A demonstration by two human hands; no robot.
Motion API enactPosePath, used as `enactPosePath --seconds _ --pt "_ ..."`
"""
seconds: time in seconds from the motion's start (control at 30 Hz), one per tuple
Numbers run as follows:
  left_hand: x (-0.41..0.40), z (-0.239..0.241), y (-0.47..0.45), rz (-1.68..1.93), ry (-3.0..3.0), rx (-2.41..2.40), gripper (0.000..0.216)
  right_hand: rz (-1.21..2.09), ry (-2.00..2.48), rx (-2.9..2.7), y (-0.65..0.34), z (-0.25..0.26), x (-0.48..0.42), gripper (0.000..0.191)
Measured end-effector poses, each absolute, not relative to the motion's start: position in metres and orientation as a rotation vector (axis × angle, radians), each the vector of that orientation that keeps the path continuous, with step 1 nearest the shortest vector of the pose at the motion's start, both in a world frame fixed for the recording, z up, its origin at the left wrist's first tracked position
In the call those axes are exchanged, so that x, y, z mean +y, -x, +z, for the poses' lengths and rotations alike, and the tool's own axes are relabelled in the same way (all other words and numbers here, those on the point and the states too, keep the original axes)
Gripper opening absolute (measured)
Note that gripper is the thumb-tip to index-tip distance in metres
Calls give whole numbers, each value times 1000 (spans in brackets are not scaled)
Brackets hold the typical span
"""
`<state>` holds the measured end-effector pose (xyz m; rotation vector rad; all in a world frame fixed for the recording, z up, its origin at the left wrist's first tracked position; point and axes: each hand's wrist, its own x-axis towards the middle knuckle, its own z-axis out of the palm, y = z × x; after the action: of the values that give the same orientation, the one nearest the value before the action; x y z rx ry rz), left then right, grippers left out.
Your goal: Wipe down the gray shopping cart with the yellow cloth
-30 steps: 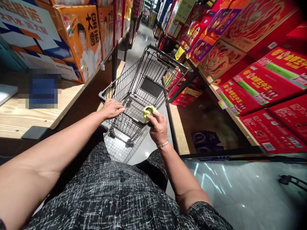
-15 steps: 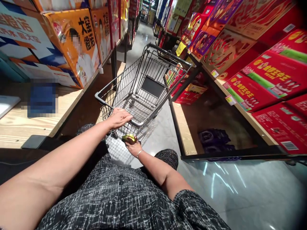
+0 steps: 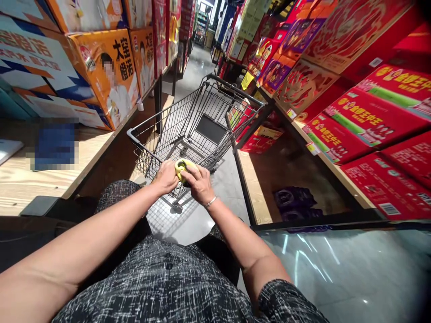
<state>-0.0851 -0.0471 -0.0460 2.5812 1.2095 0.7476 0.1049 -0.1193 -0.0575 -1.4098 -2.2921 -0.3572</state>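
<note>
My right hand (image 3: 201,183) is wrapped round a small rounded yellow-and-black object (image 3: 181,168), held over the near end of a dark wire shopping cart (image 3: 158,120). The object has a yellow ring-like outline with a dark middle; its exact kind is unclear. Pressed close to its left side is my left hand (image 3: 166,176), with fingers curled and closed. Whatever lies inside those fingers is hidden. Both hands cover part of the cart's near rim. A thin bracelet (image 3: 211,202) circles my right wrist.
Orange boxes (image 3: 104,76) are stacked on a wooden shelf (image 3: 84,172) at left, near a pixelated blue item (image 3: 54,146). Red cartons (image 3: 367,114) fill the right shelf, with purple packages (image 3: 296,202) below. An aisle (image 3: 198,58) runs away beyond the cart.
My right hand has risen with the yellow-and-black object to meet my left hand. My left hand has gone from lying over the cart's rim to curled against the object. The view has shifted slightly.
</note>
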Motion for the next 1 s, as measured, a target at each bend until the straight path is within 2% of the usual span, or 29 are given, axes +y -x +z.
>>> enactPosePath --seconds 0.17,0.33,0.43,0.73,0.9,1.0 --pt "-52 -50 85 683 -2671 1021 36 -397 1615 -2232 -167 -61 -55 36" --pt "-48 -57 84 770 -2684 1089 40 -394 2062 -2140 -229 -10 3 45" --pt "-48 -61 80 817 -2687 1080 39 -422 2172 -2205 -230 11 18 37" --pt "-46 -62 89 847 -2665 950 36 -422 2054 -2577 -190 23 -6 26" --pt "-43 -60 97 820 -2593 881 34 -406 2055 -2453 -198 15 -25 27" --pt "-36 -58 102 788 -2535 839 31 -324 2042 -2180 -192 0 -44 36"
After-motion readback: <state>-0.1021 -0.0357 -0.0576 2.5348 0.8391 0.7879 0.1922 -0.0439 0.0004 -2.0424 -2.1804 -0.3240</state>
